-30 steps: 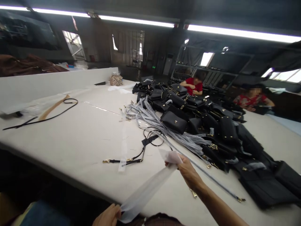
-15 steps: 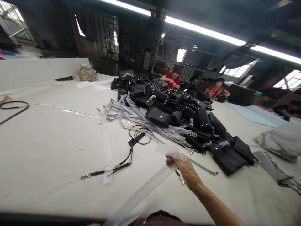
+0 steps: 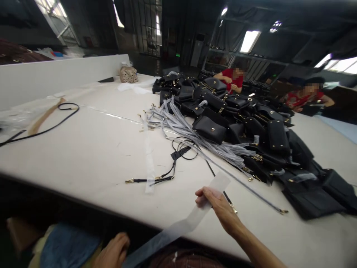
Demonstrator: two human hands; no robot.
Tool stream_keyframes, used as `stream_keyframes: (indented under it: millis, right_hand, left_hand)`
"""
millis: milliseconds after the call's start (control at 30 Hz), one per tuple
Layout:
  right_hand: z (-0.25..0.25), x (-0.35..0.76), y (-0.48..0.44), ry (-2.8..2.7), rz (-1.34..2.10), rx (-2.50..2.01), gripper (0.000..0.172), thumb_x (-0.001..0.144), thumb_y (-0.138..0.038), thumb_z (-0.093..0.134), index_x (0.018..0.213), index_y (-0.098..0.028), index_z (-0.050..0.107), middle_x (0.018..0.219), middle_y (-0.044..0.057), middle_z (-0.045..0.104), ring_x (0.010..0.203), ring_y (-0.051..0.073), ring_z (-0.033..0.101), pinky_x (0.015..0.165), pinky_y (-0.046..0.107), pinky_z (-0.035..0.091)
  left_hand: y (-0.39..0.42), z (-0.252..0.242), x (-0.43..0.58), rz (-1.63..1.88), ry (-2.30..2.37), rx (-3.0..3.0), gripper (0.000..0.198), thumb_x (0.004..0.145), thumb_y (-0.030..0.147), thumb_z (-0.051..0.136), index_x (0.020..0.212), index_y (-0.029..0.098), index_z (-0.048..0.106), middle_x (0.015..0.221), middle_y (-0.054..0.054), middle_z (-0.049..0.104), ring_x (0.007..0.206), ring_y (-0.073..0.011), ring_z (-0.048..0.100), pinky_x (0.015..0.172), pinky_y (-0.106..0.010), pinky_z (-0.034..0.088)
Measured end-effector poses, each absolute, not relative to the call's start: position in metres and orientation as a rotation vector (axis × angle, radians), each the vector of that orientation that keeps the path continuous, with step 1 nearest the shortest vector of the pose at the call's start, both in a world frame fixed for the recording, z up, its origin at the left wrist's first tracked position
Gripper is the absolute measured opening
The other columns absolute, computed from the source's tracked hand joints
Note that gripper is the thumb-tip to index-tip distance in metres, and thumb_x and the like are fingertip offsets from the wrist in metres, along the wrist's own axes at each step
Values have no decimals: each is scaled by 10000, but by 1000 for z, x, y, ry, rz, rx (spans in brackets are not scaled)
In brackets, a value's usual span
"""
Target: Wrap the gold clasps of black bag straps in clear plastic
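Observation:
My right hand (image 3: 214,203) pinches a long, clear plastic strip (image 3: 178,225) near its upper end, above the table's front edge. The strip slants down to the lower left, close beside my left hand (image 3: 113,251). The fingers of that hand are curled; whatever is in them is hidden. Just past my right hand lies a thin black strap with a gold clasp (image 3: 233,208), partly under the strip. To the left, a black strap with a clip (image 3: 145,180) lies on the table, crossed by another clear plastic strip (image 3: 150,160).
A large heap of black handbags (image 3: 210,128) covers the back right of the white table (image 3: 92,156). In front of it lies a bundle of plastic-wrapped straps (image 3: 192,134). A black cord (image 3: 65,119) lies at left. Two people in red (image 3: 232,80) work across the table.
The view has swung right and down, so things appear shifted and my left hand now shows at the bottom. My right hand still grips the plastic strip, nearer the table's front edge.

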State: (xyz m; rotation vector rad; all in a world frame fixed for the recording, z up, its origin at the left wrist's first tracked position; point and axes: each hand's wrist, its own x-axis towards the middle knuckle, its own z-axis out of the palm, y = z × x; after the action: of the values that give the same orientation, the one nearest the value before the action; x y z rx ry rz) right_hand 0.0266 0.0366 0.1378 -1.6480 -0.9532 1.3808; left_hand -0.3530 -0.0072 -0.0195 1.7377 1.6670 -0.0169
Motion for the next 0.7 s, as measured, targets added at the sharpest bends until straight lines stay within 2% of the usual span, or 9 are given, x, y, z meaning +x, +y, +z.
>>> stream_keyframes:
  millis: [67,167,233,300,333,400,533,633,700]
  right_hand:
    - [122,8,34,-1016,1538,-1611,648,815,-776,524,862,-156,705,768,87,736,737,226,653,743,341,478]
    - [95,-23,27,-1138,1769,-1540,635,816,-757,541,829,-145,711,720,73,721,677,210,643,671,316,478]
    - [79,-43,23,-1259,1878,-1494,658,810,-768,534,764,-137,715,687,64,702,626,193,627,605,289,458]
    - [69,-59,24,-1353,1973,-1432,707,825,-785,482,685,-130,708,640,52,674,571,168,598,555,266,427]
    - [65,-64,27,-1393,2035,-1380,706,843,-771,467,681,-130,712,635,44,667,567,159,592,554,259,425]
    - [60,-70,40,-1602,2091,-1282,592,877,-679,520,756,-143,740,676,19,684,604,153,605,576,245,443]
    - [43,-63,93,-2266,1479,-1473,204,882,-369,646,984,-218,738,922,9,748,838,199,663,750,271,508]
    - [21,-52,137,-2359,1022,-1719,214,905,-194,537,1062,-189,683,1121,117,690,1075,283,587,974,410,421]
    - [7,-48,160,-2432,821,-1822,223,874,-146,535,1058,-159,660,1137,171,651,1098,327,543,967,457,389]
  left_hand:
    - [8,20,-305,377,1474,1567,240,872,366,533,954,239,719,1167,-76,714,1126,-258,640,1002,-355,471]
    - [25,56,-238,633,1079,1138,423,839,460,639,1197,235,669,1174,-81,714,960,-226,686,866,-311,526]
    - [26,60,-210,763,971,885,459,797,527,692,1110,191,699,920,-63,744,666,-161,645,624,-250,509]
    - [19,52,-199,854,1015,704,447,751,578,730,894,155,714,679,-16,677,441,-88,474,434,-207,371]
    - [14,47,-200,903,1057,626,451,729,591,747,810,150,696,620,3,639,411,-72,423,407,-201,329]
    - [4,38,-213,1038,1140,470,442,691,579,788,746,159,663,613,12,627,459,-89,475,446,-201,375]
    - [-14,31,-259,1296,1326,121,440,613,529,863,775,185,642,686,7,679,701,-172,650,689,-248,519]
    - [-27,32,-294,1315,1451,5,504,577,548,876,830,201,611,603,26,653,605,-152,624,618,-233,509]
    - [-36,32,-309,1287,1489,-6,520,596,579,853,850,216,581,519,61,576,490,-110,529,511,-196,446]
